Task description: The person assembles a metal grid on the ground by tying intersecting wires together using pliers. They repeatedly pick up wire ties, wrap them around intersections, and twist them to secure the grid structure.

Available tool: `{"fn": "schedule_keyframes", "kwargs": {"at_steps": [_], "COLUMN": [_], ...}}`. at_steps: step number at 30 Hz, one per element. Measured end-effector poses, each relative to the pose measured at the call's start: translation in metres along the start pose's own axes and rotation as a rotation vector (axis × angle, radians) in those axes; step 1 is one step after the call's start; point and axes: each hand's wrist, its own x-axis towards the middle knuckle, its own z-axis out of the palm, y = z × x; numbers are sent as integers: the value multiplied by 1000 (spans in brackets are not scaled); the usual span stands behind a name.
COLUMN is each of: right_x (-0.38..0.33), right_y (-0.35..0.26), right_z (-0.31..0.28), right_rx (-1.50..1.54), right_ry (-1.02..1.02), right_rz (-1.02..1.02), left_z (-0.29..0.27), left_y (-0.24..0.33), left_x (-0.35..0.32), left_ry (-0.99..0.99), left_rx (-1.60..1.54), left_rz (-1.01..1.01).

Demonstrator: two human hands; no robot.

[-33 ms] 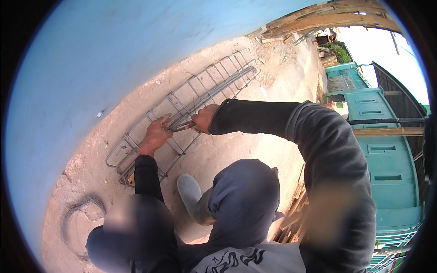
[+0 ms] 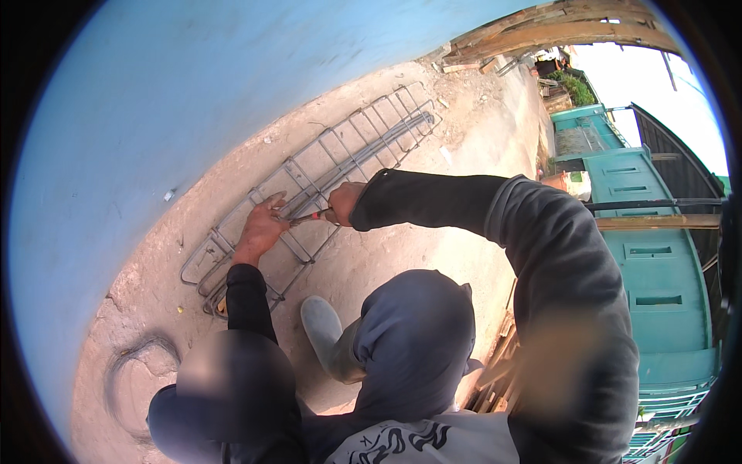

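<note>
A long steel rebar cage (image 2: 332,148), made of bars and square stirrups, lies slanting across the ground ahead of me. My right hand (image 2: 347,203) is closed round the handles of pincers (image 2: 311,217) with a red patch. The pincers' jaws point left, toward a bar beside my left thumb. My left hand (image 2: 261,230) grips the near part of the cage, its fingers bent over a bar and its thumb close to the jaws. Whatever the jaws bite on is too small to make out. Several loose bars (image 2: 380,142) lie lengthwise inside the cage.
A blue wall (image 2: 154,100) runs along the left. A coil of wire (image 2: 116,387) lies at the lower left. My knee (image 2: 417,340) and grey boot (image 2: 321,321) are close to the cage. Wood scraps (image 2: 495,379) are piled at my right, and a turquoise building (image 2: 657,263) stands beyond.
My right hand has turned slightly and the pincers have tilted a little, with their handles seen closer together. My left hand has shifted only slightly; the cage lies as before.
</note>
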Motion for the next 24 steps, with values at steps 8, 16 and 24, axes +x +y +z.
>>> {"fn": "schedule_keyframes", "kwargs": {"at_steps": [8, 16, 24], "right_x": [21, -11, 12], "right_y": [55, 23, 37], "right_z": [0, 19, 15], "right_rx": [831, -695, 761], "right_ry": [-516, 368, -362], "right_rz": [141, -337, 119], "left_z": [-7, -1, -42], "left_y": [-20, -24, -25], "left_x": [4, 13, 5], "left_ry": [5, 82, 171], "left_rx": [192, 167, 63], "left_rz": [-95, -113, -190]}}
